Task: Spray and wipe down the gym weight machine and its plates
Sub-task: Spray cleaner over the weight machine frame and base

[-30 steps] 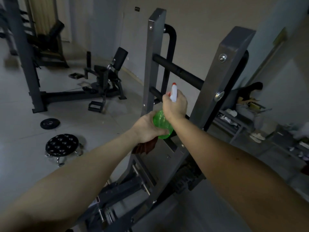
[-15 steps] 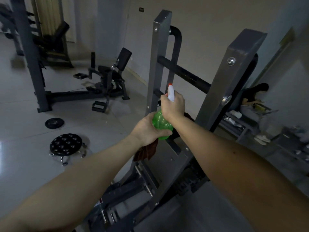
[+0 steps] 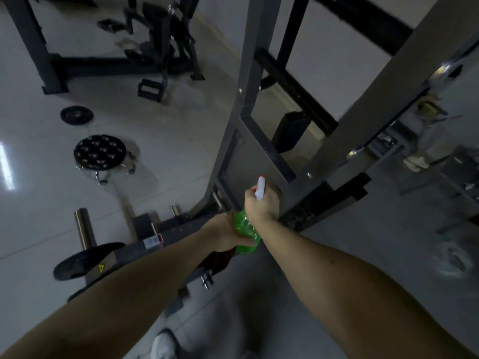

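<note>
- Loose weight plate (image 3: 76, 115): lies flat on the floor at far left, beyond a wheeled stool (image 3: 99, 151).
- Second plate (image 3: 85, 257): sits at the machine's lower-left end, below a chrome peg (image 3: 83, 229).
- Left hand (image 3: 223, 235): curls round the base of the green spray bottle (image 3: 246, 230). A dark red cloth (image 3: 217, 257) hangs beneath, probably held by the same hand.
- Right hand (image 3: 261, 207): wraps the bottle neck below the white nozzle.
- Weight machine (image 3: 363, 104): its grey uprights stand just behind the bottle.
</note>
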The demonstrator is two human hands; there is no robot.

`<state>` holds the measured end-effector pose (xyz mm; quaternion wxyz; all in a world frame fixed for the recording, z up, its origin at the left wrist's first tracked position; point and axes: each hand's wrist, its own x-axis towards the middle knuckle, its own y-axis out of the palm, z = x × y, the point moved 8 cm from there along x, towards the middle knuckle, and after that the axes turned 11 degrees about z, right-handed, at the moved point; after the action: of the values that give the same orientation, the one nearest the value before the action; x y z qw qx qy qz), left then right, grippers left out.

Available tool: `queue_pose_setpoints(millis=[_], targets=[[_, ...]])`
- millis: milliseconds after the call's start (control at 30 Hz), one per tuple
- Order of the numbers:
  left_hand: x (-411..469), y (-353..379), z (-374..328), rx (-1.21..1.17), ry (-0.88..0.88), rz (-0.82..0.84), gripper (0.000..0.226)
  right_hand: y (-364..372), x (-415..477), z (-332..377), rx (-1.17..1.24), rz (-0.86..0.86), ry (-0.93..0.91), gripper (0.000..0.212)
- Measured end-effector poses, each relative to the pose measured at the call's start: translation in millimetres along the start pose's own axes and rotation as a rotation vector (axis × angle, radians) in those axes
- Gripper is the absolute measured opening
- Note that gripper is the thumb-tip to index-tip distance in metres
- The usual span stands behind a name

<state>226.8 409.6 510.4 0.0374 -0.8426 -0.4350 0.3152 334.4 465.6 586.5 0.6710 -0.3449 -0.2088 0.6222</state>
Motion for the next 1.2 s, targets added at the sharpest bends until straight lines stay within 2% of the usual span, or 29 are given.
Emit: queue_pose_setpoints(millis=[100, 167, 300, 567, 700, 867, 1000, 1100, 1200], targets=[[18, 25, 14, -0.015, -0.041, 0.047, 0.078, 5, 1, -29, -0.054, 0.022, 0.088, 0.027], [25, 32, 17, -0.041, -0.047, 0.040, 0.079, 9, 6, -42, -0.054, 0.038, 0.123, 0.028], [38, 28, 23, -0.103, -0.030, -0.035, 0.075, 19, 16, -40, 0.002, 0.006, 0.054, 0.018], [67, 2, 42, -0.207, -0.036, -0.136, 0.088, 44, 62, -27, -0.039, 0.138, 0.035, 0.031], [86, 0, 62, -0.229, -0.059, -0.134, 0.084, 75, 78, -41, 0.012, 0.173, 0.032, 0.026], [114, 29, 102, -0.217, -0.119, -0.097, 0.080, 104, 87, -85, -0.080, 0.211, 0.094, 0.050], [129, 75, 132, -0.190, -0.177, -0.018, 0.072, 128, 70, -148, -0.041, 0.208, 0.164, 0.045], [136, 110, 149, -0.221, -0.191, 0.046, 0.076, 140, 65, -186, -0.117, 0.253, 0.203, 0.055], [146, 130, 170, -0.237, -0.224, 0.042, 0.080, 156, 65, -217, -0.106, 0.276, 0.285, 0.056]])
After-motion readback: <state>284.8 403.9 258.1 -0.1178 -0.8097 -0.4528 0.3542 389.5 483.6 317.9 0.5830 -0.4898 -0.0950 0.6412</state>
